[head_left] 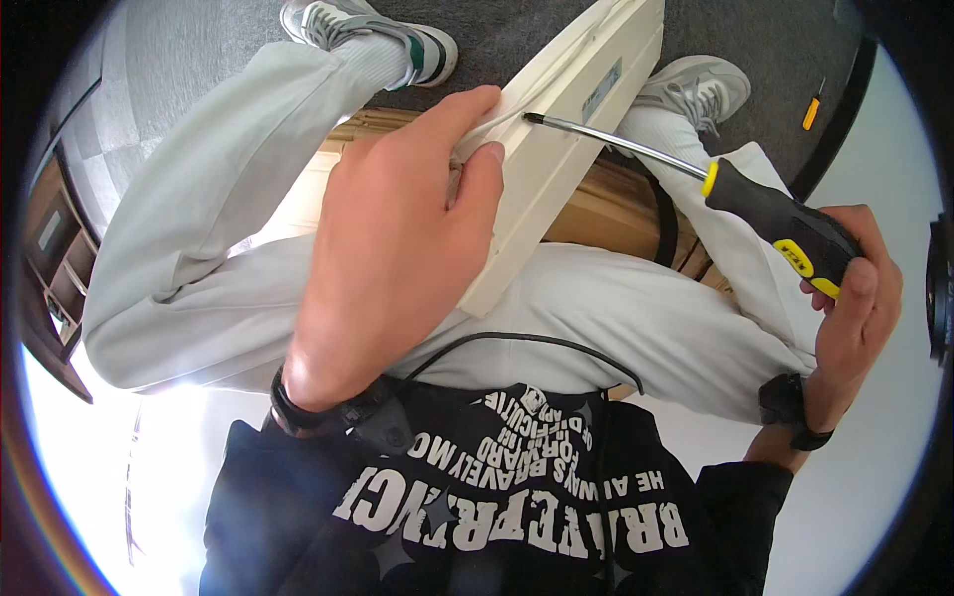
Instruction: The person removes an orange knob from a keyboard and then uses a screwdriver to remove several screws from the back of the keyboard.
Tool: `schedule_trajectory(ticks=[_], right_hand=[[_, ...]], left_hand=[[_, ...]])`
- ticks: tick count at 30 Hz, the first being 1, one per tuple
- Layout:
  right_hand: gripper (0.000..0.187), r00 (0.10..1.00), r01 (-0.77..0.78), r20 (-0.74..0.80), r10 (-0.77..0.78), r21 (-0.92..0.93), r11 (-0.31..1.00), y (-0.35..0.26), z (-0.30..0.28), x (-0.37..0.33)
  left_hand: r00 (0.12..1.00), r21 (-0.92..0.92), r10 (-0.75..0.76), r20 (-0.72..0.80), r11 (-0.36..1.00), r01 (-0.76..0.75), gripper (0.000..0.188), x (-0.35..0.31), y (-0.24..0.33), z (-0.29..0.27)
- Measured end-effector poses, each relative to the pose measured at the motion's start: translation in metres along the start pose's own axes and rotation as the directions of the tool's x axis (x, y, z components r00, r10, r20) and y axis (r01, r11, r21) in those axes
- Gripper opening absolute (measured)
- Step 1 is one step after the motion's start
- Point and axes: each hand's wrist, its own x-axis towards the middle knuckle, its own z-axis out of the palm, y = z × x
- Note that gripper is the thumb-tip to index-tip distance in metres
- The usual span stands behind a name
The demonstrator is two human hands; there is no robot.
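A long cream-white casing [542,184] stands tilted between my legs, its top running out of view at the upper edge. It has a grey label [601,89] on one face, and a white cable [542,91] runs along it. My left hand [407,209] is closed around its left side, thumb and forefinger beside the cable. In my right hand [860,283] is a screwdriver [785,223] with a black and yellow handle, gripped near the handle's end. Its dark tip points left and meets the casing's narrow face near my left forefinger. Whether a screw sits under the tip cannot be made out.
Wooden slats [606,209] show under and behind the casing. A small screwdriver with an orange handle [812,112] lies on the dark grey floor [537,40] at the upper right. Brown shelving [65,268] stands at the far left. A black cord [517,336] crosses my lap.
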Motion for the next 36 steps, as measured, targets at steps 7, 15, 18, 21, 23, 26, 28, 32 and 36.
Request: schedule_trajectory(ticks=[7, 15, 18, 21, 23, 26, 28, 32, 36], right_hand=[[0.056, 0.911, 0.388, -0.159, -0.38, 0.018, 0.922, 0.005, 0.005, 0.0], [0.045, 0.984, 0.061, -0.17, -0.062, -0.015, 0.998, 0.002, 0.013, -0.004], [0.053, 0.984, 0.029, -0.175, -0.019, 0.055, 0.998, -0.003, 0.016, -0.007], [0.056, 0.87, 0.457, -0.228, -0.437, 0.043, 0.888, 0.006, 0.009, 0.001], [0.063, 0.818, 0.569, -0.14, -0.558, 0.056, 0.82, 0.014, -0.001, 0.004], [0.043, 0.875, 0.473, -0.141, -0.464, 0.042, 0.88, -0.005, -0.002, -0.008], [0.032, 0.975, 0.207, -0.054, -0.214, -0.111, 0.972, -0.006, -0.002, -0.01], [0.041, 0.994, -0.095, -0.068, 0.091, -0.067, 0.993, -0.008, 0.011, -0.006], [0.037, 0.968, 0.203, -0.145, -0.205, -0.028, 0.979, -0.005, 0.015, -0.006]], left_hand=[[0.997, 0.006, 0.073, -0.024, 0.997, -0.073, 0.033, -0.002, 0.001, 0.006], [0.987, 0.056, 0.152, -0.057, 0.987, -0.149, 0.034, -0.004, 0.005, 0.012], [0.975, 0.088, 0.201, -0.091, 0.977, -0.193, 0.029, -0.002, 0.002, 0.016], [0.991, -0.005, 0.125, -0.052, 0.992, -0.126, 0.029, -0.002, -0.001, 0.014], [0.989, 0.007, 0.134, -0.059, 0.991, -0.134, 0.028, -0.005, 0.004, 0.013], [0.99, -0.005, 0.127, -0.059, 0.992, -0.128, 0.03, -0.006, 0.002, 0.011], [0.993, -0.029, 0.11, -0.051, 0.993, -0.112, 0.032, -0.006, -0.005, 0.008], [0.996, -0.398, -0.025, 0.089, 0.915, 0.059, 0.036, -0.003, -0.015, -0.001], [0.989, -0.461, -0.027, 0.146, 0.883, 0.092, 0.039, -0.005, -0.012, -0.002]])
